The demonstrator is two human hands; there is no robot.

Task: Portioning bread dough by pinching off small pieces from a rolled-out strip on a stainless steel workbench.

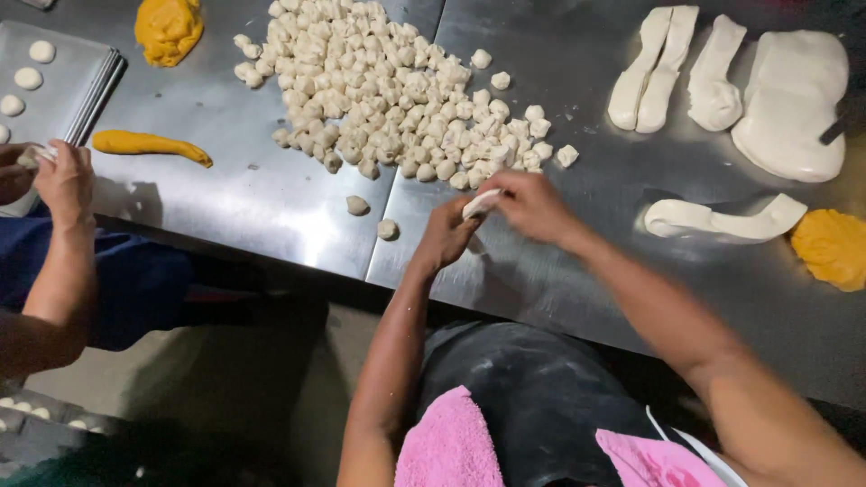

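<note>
Far left: steel tray [68, 86] set with round dough discs [28, 78]; co-worker's hand [63, 179] closed on small dough bit beside it. Orange filling roll [149, 144] laid on steel table [253, 198], orange lump [168, 29] above. Centre: heap of cut dough pieces [388, 86] spread out. Just below heap, white dough piece [480, 203] pinched between left hand [446, 236] and right hand [532, 207], both closed on it. Right: white dough strips [654, 68], large slab [794, 99], second orange lump [832, 248].

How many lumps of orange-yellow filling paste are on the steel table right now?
3: a rounded mound at the top left, a long tapered roll beside the metal tray, and a flattened lump at the right edge. More may lie outside the view.
</note>
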